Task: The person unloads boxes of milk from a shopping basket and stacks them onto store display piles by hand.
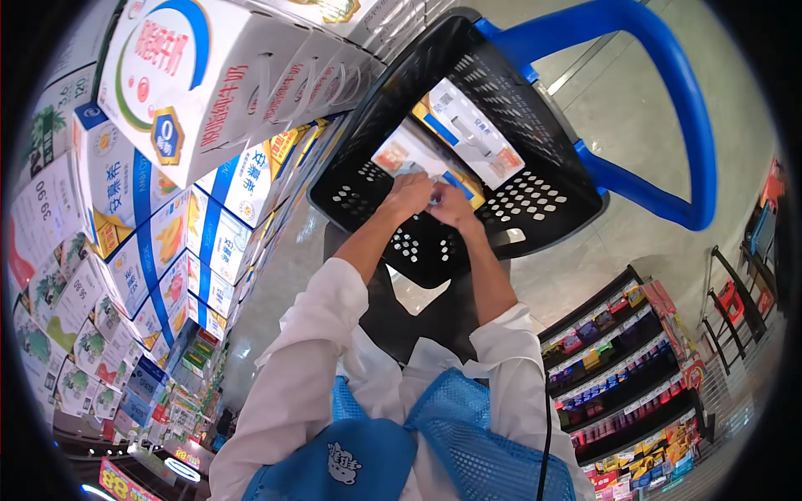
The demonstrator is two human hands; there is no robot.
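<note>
Two white, blue and yellow milk cartons lie side by side in a black shopping basket (pixel 368 125) with a raised blue handle. The near carton (pixel 401 150) is at my hands; the far carton (pixel 476 134) lies beyond it, to the right. My left hand (pixel 409 194) is closed at the near carton's handle area, its fingers bent and partly hidden. Beside it, my right hand (pixel 452 205) is also closed, the two hands almost touching. Something small and pale shows between them, too small to make out.
Stacked milk cartons (pixel 125 179) fill the left side, with a large white box (pixel 200 83) close to the basket's left edge. A shelf of small colourful packages (pixel 618 359) stands at the lower right. Grey floor (pixel 601 108) shows around the basket.
</note>
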